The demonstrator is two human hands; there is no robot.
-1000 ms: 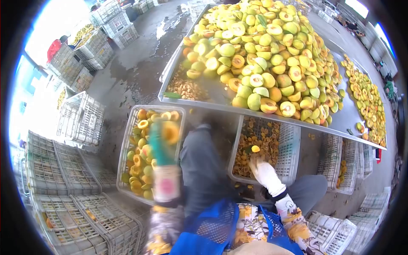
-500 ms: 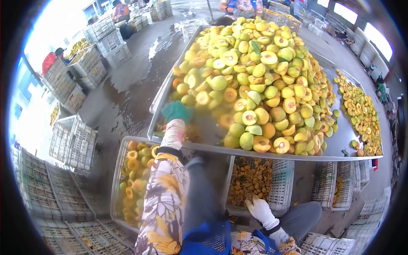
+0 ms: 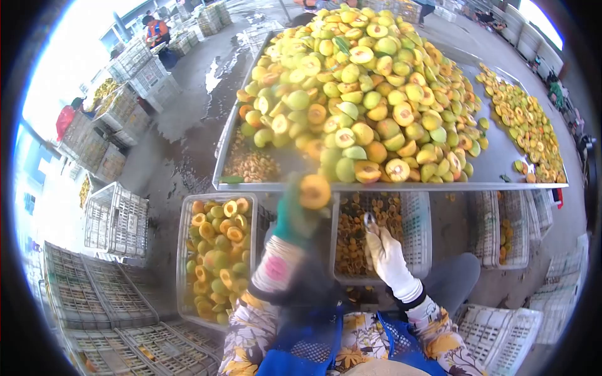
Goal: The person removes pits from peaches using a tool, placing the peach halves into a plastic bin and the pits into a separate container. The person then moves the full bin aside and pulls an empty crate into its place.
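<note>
My left hand (image 3: 296, 216), in a green glove and blurred by motion, holds a halved yellow fruit (image 3: 315, 192) with its cut face up, just below the near edge of the metal table (image 3: 276, 187). My right hand (image 3: 385, 254), in a white glove, is closed around a small metal tool (image 3: 369, 219) whose tip points away from me. It hangs over a crate (image 3: 415, 232) of brownish fruit pieces. A large heap of halved fruit (image 3: 376, 94) covers the tabletop, and a small pile of pits (image 3: 251, 164) lies at its left corner.
A crate of fruit halves (image 3: 219, 257) stands left of my arm. More fruit (image 3: 523, 125) is spread on the table's right side. Empty crates (image 3: 119, 219) stand at the left, others at the lower right (image 3: 498, 335). A person in orange (image 3: 155, 31) is at the back left.
My left hand has come back from the table's left corner with a fruit half. My right hand has risen from the crate's near edge, its tool now visible. The view has shifted.
</note>
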